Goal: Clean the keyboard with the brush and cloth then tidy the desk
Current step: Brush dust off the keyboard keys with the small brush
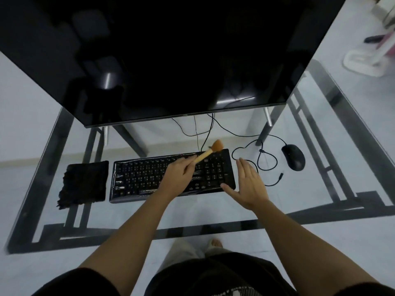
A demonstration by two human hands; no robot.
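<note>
A glass desk [213, 212] fills the frame, bearing a black keyboard [149, 178] at centre, a dark cloth [84, 184] just left of it, and a mouse [293, 157] at right; a dark monitor [149, 60] spans the top; the left hand [178, 175] hovers over the keys, fingers closed round the brush [206, 153], bristles angled toward the upper right; the right hand [249, 184] is spread flat and empty at the keyboard's right edge, thumb touching its corner.
</note>
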